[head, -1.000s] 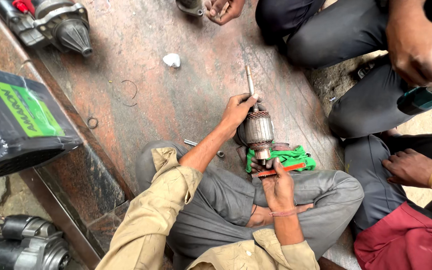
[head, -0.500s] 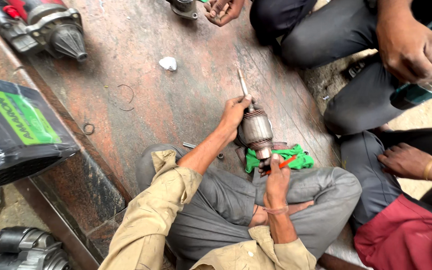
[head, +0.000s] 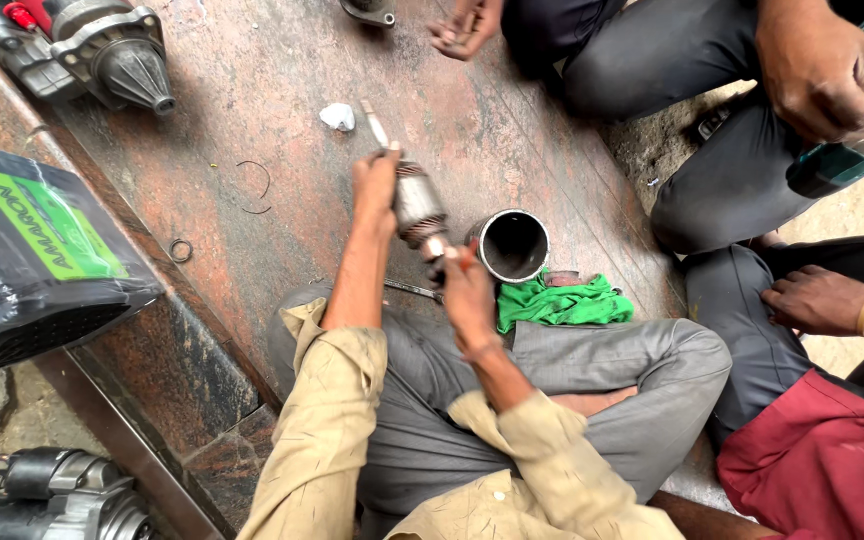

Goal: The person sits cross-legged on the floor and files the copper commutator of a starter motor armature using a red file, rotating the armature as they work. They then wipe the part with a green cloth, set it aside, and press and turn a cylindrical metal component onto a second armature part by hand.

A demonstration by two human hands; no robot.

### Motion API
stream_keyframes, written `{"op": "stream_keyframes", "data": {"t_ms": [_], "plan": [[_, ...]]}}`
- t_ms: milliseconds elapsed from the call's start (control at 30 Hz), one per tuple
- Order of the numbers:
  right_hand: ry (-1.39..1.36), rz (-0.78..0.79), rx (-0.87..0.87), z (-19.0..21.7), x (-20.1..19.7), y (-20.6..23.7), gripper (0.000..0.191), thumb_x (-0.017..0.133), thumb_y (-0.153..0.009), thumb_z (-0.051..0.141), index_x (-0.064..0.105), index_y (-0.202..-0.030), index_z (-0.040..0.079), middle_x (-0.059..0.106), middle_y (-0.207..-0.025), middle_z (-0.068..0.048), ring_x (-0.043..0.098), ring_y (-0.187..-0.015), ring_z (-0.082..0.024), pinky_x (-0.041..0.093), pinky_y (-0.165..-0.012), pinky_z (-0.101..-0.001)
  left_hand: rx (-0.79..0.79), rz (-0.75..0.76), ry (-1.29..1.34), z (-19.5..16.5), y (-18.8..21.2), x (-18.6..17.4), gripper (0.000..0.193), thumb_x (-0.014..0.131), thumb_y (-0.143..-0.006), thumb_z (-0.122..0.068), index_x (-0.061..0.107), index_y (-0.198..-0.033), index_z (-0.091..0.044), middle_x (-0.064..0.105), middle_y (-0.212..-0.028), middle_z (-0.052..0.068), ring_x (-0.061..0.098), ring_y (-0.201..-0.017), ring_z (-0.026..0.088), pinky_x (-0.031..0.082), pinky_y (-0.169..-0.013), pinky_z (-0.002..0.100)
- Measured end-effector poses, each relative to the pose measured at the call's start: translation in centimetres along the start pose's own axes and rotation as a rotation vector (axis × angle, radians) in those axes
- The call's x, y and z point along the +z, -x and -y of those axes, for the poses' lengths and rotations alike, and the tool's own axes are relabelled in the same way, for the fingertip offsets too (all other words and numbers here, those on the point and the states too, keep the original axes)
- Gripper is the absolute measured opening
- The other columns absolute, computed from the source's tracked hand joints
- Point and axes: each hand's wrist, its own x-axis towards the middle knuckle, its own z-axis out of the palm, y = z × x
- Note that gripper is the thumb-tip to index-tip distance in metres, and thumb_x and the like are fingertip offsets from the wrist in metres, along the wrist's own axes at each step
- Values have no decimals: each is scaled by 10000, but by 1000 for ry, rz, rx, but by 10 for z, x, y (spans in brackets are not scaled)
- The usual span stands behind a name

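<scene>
My left hand [head: 374, 188] grips the upper end of a motor armature [head: 418, 205], a ribbed metal cylinder with a long thin shaft [head: 374, 122] pointing away from me. My right hand [head: 465, 290] holds the armature's lower end, lifted clear of the floor. Just to the right stands an open metal housing tube [head: 513, 245], its dark bore facing up, on a green cloth [head: 560, 301]. A small spanner [head: 412, 290] lies by my knee.
A starter motor [head: 102, 45] lies far left, a black and green battery [head: 27, 250] near left, another motor [head: 52, 495] bottom left. Two wire rings [head: 254, 188] and a white scrap [head: 338, 117] lie on the brown slab. Other people's hands [head: 827, 75] and legs crowd the right.
The armature has been drawn out of the metal housing and raised to the left. The empty tube now stands open on the green cloth.
</scene>
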Motion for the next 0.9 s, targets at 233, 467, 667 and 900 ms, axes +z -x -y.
{"op": "stream_keyframes", "data": {"t_ms": [233, 467, 667, 900], "plan": [[446, -46, -145, -9, 43, -17, 251, 525, -1025, 245, 660, -1018, 33, 712, -812, -139, 675, -737, -262, 503, -686, -416, 298, -382, -630, -11, -11, -18, 486, 803, -833, -317, 731, -1175, 21, 757, -1133, 192, 728, -1033, 302, 553, -945, 442], [555, -50, -155, -1, 48, -36, 249, 540, -1000, 228, 648, -1187, 103, 710, -1013, -241, 647, -975, -492, 488, -769, -573, 272, -401, -977, 9, -31, -7, 762, 951, -619, -410, 639, -1195, -20, 706, -1144, 195, 667, -1087, 402, 514, -957, 501], [688, 160, -150, -8, 28, -32, 356, 549, -959, 164, 563, -1288, 29, 699, -1021, -306, 655, -999, -506, 493, -866, -592, 586, -311, -1299, 25, -30, 2, 912, 919, -698, -261, 480, -1462, -25, 319, -1522, 315, 368, -1392, 465, 362, -1108, 593], [852, 158, -326, -25, -100, 37, 533, 651, -962, 398, 602, -1317, 4, 662, -1282, -240, 643, -1164, -421, 500, -980, -486, 1030, -194, -1539, 34, -4, 30, 795, 844, -856, -238, 490, -1542, -50, 405, -1532, 261, 399, -1408, 430, 325, -1144, 600]]}}
